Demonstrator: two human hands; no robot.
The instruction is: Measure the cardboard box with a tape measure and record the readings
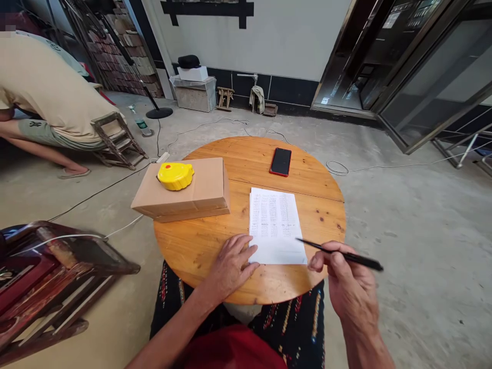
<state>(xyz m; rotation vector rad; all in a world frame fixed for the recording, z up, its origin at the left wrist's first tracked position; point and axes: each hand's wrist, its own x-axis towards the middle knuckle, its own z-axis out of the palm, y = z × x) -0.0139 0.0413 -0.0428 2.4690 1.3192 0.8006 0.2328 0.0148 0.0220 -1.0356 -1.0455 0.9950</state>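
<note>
A sheet of white paper (pixel 277 246) covered in its upper part with rows of handwriting lies on the round wooden table (pixel 207 246). My left hand (pixel 234 264) rests flat at the paper's left edge, fingers spread and fingertips touching it. Held in my right hand (pixel 351 282) is a black pen (pixel 346 253), pinched between thumb and fingers. The pen's tip points left, over the lower right of the sheet; whether it touches the paper I cannot tell. Beyond the sheet lies a dark-screened phone (pixel 281 161) with a red edge.
A cardboard box (pixel 207 179) stands on the table's left, with a yellow tape measure (pixel 176 176) on top. A wooden chair (pixel 57 261) is at my left. Further back, a person (pixel 49 87) sits bent over on a small stool (pixel 117 139). Cables (pixel 126 179) cross the floor.
</note>
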